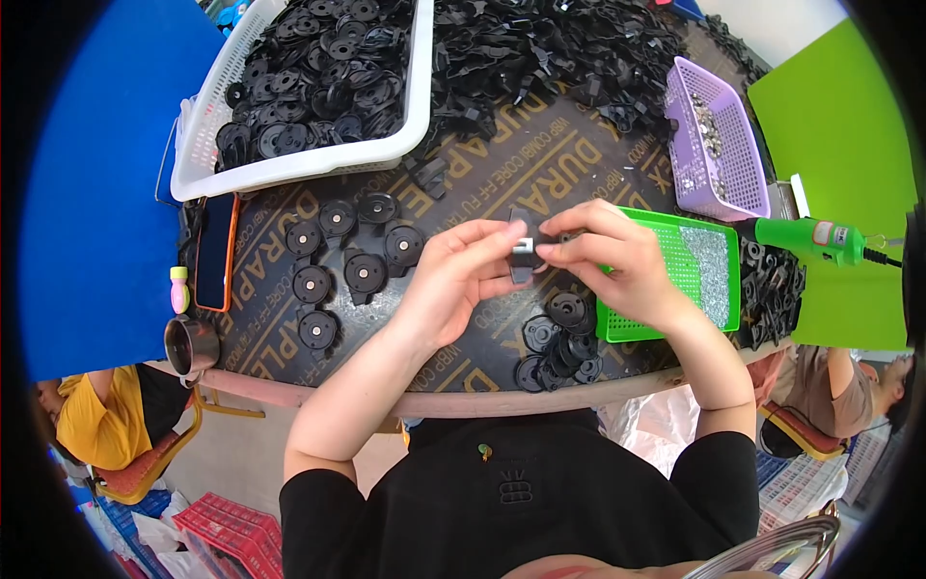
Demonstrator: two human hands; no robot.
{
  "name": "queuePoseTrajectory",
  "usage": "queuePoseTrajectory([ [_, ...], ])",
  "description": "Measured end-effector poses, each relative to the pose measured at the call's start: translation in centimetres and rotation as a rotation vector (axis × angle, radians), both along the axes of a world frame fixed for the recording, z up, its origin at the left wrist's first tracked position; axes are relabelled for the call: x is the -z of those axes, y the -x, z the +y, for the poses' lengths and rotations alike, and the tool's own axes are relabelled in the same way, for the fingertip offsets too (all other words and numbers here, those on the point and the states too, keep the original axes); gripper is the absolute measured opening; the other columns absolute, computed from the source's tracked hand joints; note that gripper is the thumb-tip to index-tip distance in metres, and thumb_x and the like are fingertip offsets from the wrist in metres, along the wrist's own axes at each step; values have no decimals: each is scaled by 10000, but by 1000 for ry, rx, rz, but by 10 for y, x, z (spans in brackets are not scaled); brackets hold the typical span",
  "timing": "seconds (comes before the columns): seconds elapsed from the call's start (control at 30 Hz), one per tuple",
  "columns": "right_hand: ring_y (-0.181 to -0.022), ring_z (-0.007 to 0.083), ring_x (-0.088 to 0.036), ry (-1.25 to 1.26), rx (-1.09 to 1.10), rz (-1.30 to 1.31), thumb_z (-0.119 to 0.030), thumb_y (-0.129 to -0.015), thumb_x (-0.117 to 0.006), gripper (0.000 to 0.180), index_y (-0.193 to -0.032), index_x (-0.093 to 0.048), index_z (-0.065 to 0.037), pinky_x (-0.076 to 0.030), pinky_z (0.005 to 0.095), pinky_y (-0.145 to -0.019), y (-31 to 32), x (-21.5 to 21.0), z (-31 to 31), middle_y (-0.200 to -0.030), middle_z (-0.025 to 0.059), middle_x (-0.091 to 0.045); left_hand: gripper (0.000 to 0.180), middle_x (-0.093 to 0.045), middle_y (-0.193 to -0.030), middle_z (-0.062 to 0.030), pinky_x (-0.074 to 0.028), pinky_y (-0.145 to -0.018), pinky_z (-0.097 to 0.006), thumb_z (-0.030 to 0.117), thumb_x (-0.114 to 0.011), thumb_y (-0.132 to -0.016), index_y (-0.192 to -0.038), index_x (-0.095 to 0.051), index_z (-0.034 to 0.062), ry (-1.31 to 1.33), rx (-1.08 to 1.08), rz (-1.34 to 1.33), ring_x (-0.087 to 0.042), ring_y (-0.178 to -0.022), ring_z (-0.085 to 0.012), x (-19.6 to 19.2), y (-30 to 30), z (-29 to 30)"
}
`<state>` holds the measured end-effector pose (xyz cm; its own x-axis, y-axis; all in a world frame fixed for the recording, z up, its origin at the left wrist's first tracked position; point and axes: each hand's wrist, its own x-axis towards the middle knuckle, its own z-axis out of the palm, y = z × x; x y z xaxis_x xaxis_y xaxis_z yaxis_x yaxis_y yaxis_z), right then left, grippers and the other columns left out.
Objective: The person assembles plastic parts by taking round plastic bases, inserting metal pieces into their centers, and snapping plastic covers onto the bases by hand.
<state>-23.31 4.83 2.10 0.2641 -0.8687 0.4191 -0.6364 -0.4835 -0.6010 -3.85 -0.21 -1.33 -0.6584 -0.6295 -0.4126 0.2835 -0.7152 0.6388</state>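
In front of my chest, my left hand [468, 265] grips a black plastic part [522, 267] with a shiny metal piece in it. Thumb and fingers close around its left side. My right hand [617, 256] meets it from the right, fingertips pinched together close to the metal piece; what they hold is too small to make out. Below the hands lies a pile of round black plastic discs [569, 311]. Left of my left hand, several black discs with metal centres, such as one disc [365, 274], are spread on the table.
A white basket [415, 106] of black discs stands far left, beside a heap of black parts [559, 48]. At right are a green tray [617, 323] of small metal pieces, a purple basket [714, 183] and a green power screwdriver [810, 239]. A phone [215, 256] and metal cup [190, 344] are left.
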Motion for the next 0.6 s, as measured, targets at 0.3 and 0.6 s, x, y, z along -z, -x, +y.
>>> queuePoseTrajectory([
  [0.3,-991,306,-587,-387,924,915,24,-792,-449,411,-1170,-559,-96,-455,386,-846,162,-18,-47,-1085,206,-589,285,-632,-991,-118,-468,-872,-378,-51,-631,-681,-949,-644,45,1516,-13,-675,-600,-1017,-270,-18,-63,56],
  [0.6,-1048,277,-569,-754,507,666,-64,-781,-546,465,-1244,-499,-83,-420,347,-891,218,2,-72,-1113,193,-602,252,-603,-1125,-133,-407,-956,-445,3,-555,-706,-951,-615,5,1986,177,-1295,-537,-1129,-283,1,-144,69],
])
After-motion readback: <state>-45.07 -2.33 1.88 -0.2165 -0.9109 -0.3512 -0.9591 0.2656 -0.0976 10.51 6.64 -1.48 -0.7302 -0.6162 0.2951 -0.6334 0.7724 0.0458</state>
